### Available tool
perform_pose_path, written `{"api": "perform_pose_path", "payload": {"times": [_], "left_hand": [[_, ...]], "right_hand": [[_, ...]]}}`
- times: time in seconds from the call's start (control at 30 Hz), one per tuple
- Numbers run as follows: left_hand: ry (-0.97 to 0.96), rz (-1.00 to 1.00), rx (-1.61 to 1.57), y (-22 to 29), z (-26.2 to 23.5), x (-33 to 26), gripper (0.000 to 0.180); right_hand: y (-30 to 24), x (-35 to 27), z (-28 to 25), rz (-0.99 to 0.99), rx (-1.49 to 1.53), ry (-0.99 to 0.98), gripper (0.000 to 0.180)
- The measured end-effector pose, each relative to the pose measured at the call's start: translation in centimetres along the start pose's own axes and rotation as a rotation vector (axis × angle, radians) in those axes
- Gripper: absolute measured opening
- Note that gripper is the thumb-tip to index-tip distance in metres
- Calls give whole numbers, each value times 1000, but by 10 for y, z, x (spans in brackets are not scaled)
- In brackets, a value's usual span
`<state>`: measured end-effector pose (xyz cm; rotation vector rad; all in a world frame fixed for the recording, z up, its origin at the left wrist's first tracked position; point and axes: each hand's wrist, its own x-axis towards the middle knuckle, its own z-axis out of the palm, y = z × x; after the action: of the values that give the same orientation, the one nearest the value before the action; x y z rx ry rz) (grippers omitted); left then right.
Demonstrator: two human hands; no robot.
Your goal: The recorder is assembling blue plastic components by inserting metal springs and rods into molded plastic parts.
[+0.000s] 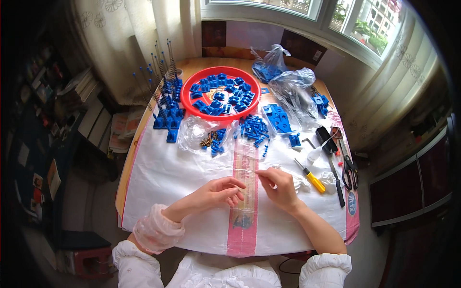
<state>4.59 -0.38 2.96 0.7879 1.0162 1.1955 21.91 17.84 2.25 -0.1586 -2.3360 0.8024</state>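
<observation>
**Hands meet over the white cover, blue parts sorted beyond**

Nearest the camera, both forearms come up from the lower edge in gathered white cuffs and converge on the pink stripe [244, 225] that runs down the middle of the white table cover [163, 177]; everything below is placed from that stripe.

The left hand [218, 193] lies just left of the stripe, palm down, fingers loosely curled with the fingertips reaching onto it. The right hand [281, 188] sits just right of it, wrist cocked, thumb and forefinger pinched together at the stripe's edge. Whatever they pinch is too small to make out, so I cannot tell whether either hand truly holds a piece.

Right of the stripe, past the right hand, lie a yellow-handled screwdriver [311, 177], then scissors [349, 169] near the table edge.

Farther up, at the stripe's far end, a loose scatter of small blue pieces [254, 129] rests, with a clear bag of brass-coloured hardware [207, 138] to its left. Beyond these the red round tray [221, 93] is well filled with blue plastic parts. Left of the tray stand blue bases with thin upright rods [165, 103], looking already put together. Right of it, clear plastic bags [288, 84] hold more blue parts.

Judging by this, a fair batch appears assembled, while the full tray and bags suggest plenty remains.
</observation>
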Motion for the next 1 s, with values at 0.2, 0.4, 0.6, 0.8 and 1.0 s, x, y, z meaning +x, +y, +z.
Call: {"api": "perform_pose_path", "payload": {"times": [0.2,0.4,0.6,0.8,1.0], "left_hand": [[368,196,649,55,11,-19,20],[755,487,1289,110,-82,40,15],[782,364,1492,116,-183,104,30],[578,99,1468,123,-208,128,42],[553,-52,1522,127,-216,133,44]], "right_hand": [[1,-8,-1,-230,-107,-103,24],[5,-12,2,-269,-109,-150,28],[5,-10,7,-291,-67,-150,23],[9,-11,3,-227,-79,-202,22],[8,-8,4,-175,-47,-232,22]]}}
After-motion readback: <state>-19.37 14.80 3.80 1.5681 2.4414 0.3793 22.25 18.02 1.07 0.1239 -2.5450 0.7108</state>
